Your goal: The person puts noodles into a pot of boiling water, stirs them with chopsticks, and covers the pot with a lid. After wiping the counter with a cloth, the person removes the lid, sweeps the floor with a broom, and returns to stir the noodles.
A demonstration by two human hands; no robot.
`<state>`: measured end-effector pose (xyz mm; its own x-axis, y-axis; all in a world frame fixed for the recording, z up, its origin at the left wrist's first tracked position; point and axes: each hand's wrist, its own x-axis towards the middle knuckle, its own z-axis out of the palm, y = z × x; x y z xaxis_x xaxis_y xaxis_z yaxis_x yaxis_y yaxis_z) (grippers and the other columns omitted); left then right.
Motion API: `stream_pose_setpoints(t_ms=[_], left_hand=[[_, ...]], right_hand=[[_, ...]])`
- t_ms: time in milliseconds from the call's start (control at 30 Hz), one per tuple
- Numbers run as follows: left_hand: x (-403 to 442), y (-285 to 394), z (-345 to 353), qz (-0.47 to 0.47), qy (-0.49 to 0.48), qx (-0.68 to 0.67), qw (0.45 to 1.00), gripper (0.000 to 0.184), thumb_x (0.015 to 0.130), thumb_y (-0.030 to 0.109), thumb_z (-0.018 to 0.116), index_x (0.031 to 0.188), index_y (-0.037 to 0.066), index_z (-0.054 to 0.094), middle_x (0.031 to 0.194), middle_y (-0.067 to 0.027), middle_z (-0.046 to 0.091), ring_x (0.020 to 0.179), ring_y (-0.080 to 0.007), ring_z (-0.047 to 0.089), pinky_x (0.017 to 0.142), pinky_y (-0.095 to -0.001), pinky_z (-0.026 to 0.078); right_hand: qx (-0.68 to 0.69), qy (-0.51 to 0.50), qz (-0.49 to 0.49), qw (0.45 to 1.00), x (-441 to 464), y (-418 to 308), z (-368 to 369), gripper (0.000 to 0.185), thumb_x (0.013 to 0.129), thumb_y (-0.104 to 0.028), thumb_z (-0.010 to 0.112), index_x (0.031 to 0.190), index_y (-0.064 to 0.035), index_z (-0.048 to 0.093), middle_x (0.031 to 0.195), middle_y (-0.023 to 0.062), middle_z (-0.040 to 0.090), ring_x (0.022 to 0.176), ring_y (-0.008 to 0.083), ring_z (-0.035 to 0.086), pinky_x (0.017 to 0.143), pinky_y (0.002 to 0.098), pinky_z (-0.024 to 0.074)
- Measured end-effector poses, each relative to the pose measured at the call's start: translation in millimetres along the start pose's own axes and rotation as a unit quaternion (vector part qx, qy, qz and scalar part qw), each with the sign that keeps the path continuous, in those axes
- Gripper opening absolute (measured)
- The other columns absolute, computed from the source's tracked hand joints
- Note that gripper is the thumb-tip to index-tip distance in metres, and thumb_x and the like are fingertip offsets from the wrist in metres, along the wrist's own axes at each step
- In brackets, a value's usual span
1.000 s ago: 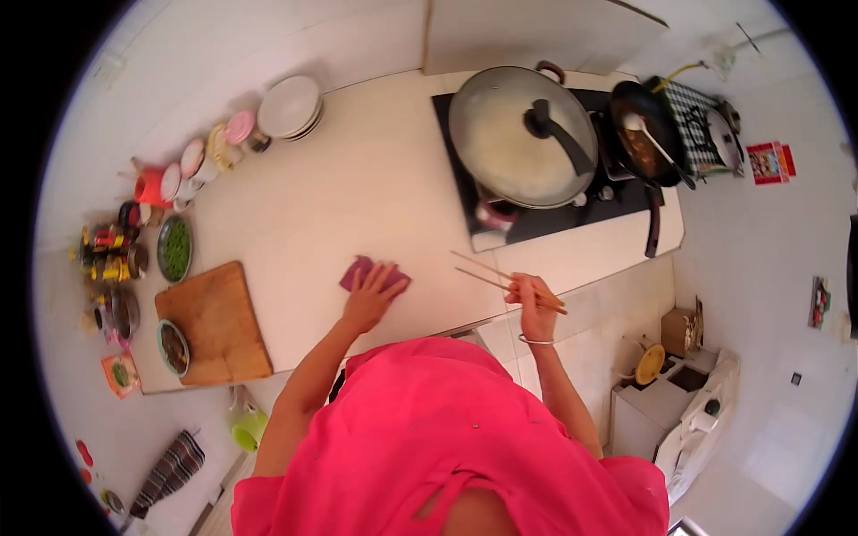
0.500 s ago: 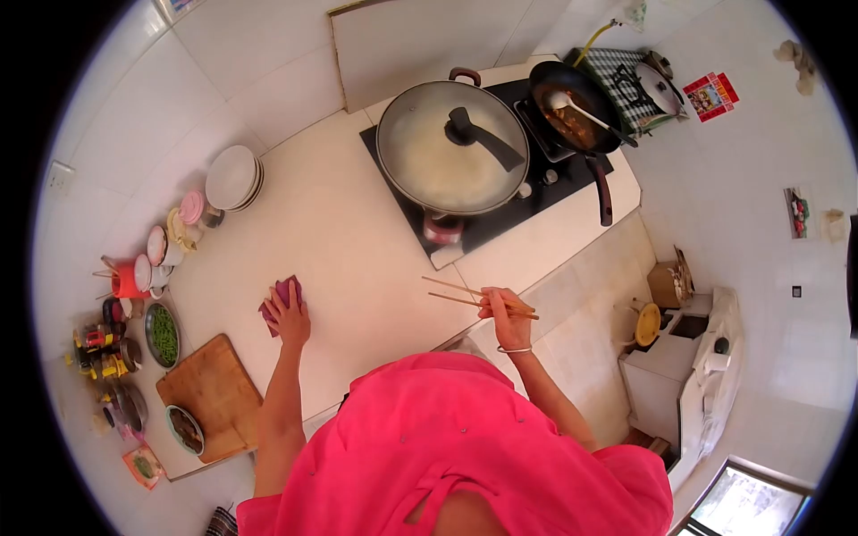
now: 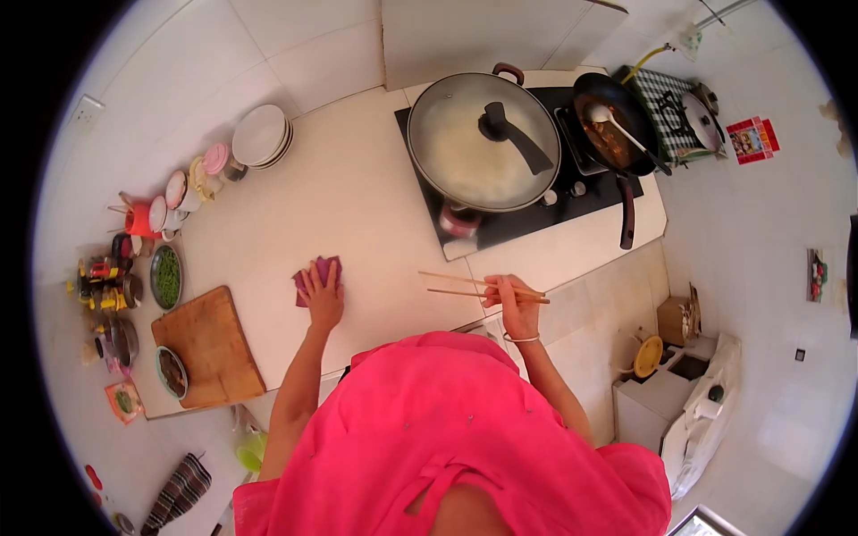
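My left hand (image 3: 324,301) presses down on a crumpled purple cloth (image 3: 332,268) on the pale countertop (image 3: 268,237), its fingers bent over the fabric. To the right, my right hand (image 3: 516,308) grips a pair of wooden chopsticks (image 3: 534,297) above the front edge of the counter. Their tips point left, slightly apart, with nothing between them. Beyond the hands, a wide pan (image 3: 483,141) with a steamed-up glass lid sits on the black stove (image 3: 514,219).
A wok (image 3: 639,134) with food and a ladle (image 3: 630,138) stands on the right burner, handle toward me. Stacked plates (image 3: 261,136) are at the back left. A cutting board (image 3: 219,353), a bowl (image 3: 171,372), and a dish of green vegetables (image 3: 166,277) are at left.
The camera view has shifted and turned, so the counter and stove appear moved. My left hand has slid the cloth rightward, away from the cutting board. My right hand still holds the chopsticks.
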<state>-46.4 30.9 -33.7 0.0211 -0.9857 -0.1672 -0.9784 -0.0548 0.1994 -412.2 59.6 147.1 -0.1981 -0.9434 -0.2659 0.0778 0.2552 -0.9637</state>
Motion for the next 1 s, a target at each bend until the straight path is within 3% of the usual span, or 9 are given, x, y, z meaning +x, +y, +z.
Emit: stream_pose_setpoints(t_ms=[300,600,700,1000], left_hand=[[-18.3,99.1,10.1,0.069,-0.029,-0.074,0.994,0.056,0.084,0.022,0.054,0.137,0.026,0.037,0.148,-0.0175,0.014,0.135,-0.045,0.009,0.1,-0.0683,0.012],[-16.9,97.4,4.5,0.098,-0.048,-0.137,0.985,0.064,0.08,0.007,0.054,0.138,0.026,0.034,0.148,-0.0146,0.016,0.136,-0.0399,0.012,0.102,-0.0663,0.01],[-18.3,95.2,-1.1,0.106,-0.042,-0.168,0.979,0.069,0.077,0.004,0.057,0.139,0.02,0.031,0.148,-0.0171,0.017,0.136,-0.0415,0.013,0.105,-0.0609,0.012],[-14.3,90.9,3.5,0.116,-0.042,-0.165,0.979,0.064,0.075,0.002,0.056,0.135,0.014,0.035,0.147,-0.0181,0.019,0.135,-0.0427,0.014,0.105,-0.0611,0.012]], right_hand=[[-0.003,-0.058,-0.021,0.998,36.5,-27.2,-38.4,0.027,0.095,-0.018,0.047,0.093,0.005,0.061,0.073,0.0078,0.061,0.059,0.0108,0.058,0.057,0.0211,0.0475],[-0.034,-0.037,-0.009,0.999,33.3,-20.1,-57.1,0.024,0.093,-0.017,0.05,0.09,0.0044,0.062,0.069,0.0072,0.06,0.055,0.0101,0.057,0.054,0.0206,0.0466],[-0.041,-0.023,-0.022,0.999,32.9,-17.1,-63.0,0.024,0.093,-0.016,0.05,0.089,0.0044,0.062,0.068,0.0071,0.06,0.055,0.0099,0.056,0.053,0.0206,0.0464],[-0.045,0.061,-0.054,0.996,36.6,-12.4,-88.7,0.023,0.093,-0.017,0.05,0.091,0.0036,0.061,0.067,0.0047,0.056,0.051,0.0092,0.054,0.05,0.0202,0.0453]])
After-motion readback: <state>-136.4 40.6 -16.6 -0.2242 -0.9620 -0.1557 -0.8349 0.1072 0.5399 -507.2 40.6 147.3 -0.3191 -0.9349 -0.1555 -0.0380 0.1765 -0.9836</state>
